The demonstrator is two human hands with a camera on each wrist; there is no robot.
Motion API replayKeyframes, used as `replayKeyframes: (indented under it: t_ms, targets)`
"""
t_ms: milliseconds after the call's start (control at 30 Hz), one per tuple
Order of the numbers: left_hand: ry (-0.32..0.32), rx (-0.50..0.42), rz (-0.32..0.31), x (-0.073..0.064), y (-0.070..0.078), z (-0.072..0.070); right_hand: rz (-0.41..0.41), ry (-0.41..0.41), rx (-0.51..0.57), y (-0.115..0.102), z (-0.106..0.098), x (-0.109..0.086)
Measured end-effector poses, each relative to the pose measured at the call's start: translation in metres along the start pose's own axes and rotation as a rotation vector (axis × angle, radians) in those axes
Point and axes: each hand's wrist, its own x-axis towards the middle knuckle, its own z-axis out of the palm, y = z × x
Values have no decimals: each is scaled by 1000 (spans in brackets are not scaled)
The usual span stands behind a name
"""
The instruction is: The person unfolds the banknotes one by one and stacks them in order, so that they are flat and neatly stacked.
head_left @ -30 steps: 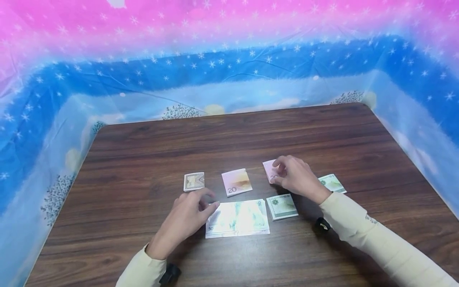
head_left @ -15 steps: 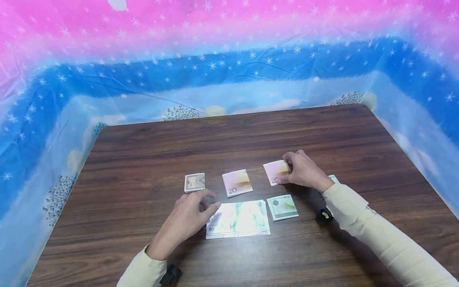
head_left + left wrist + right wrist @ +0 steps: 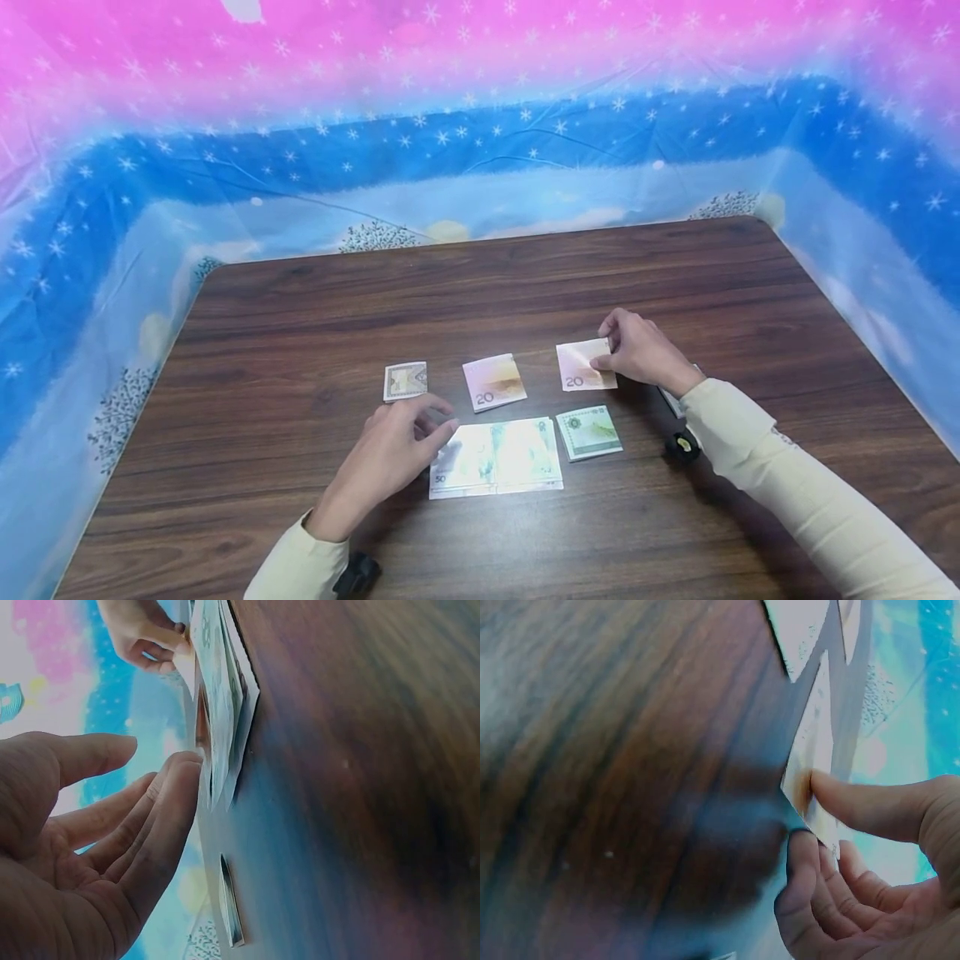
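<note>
My right hand (image 3: 643, 357) pinches the right edge of a folded pink-and-yellow 20 banknote (image 3: 576, 367) at the right. In the right wrist view its thumb presses on the printed face of the banknote (image 3: 817, 742), and the curled fingers sit at the edge. The left hand (image 3: 397, 437) hovers at the left end of a bright, glare-covered stack of banknotes (image 3: 498, 467) marked 50. In the left wrist view its thumb stands apart from loosely bent fingers (image 3: 176, 817), whose tips are right at the stack's edge (image 3: 217, 712).
Another folded 20 banknote (image 3: 495, 382) lies in the middle, and a small brownish folded banknote (image 3: 405, 379) lies left of it. A folded green banknote (image 3: 588, 433) rests beside the stack. One more (image 3: 672, 403) is mostly hidden under the right wrist. All lie on a brown wooden table (image 3: 300, 317).
The right hand has moved from over the 20 banknote to its right edge, uncovering its face. That banknote has shifted slightly right. The left hand has stayed in place.
</note>
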Motion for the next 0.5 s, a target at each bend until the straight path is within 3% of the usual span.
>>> replayKeyframes:
  t_ms: [167, 300, 500]
  targets:
    - [7, -116, -19, 1, 0, -2, -41, 1, 100, -3, -6, -2]
    - [-24, -220, -48, 3, 1, -3, -45, -9, 214, -9, -11, -7]
    - [-44, -293, -34, 6, 2, -1, -56, -20, 348, -19, -14, -12]
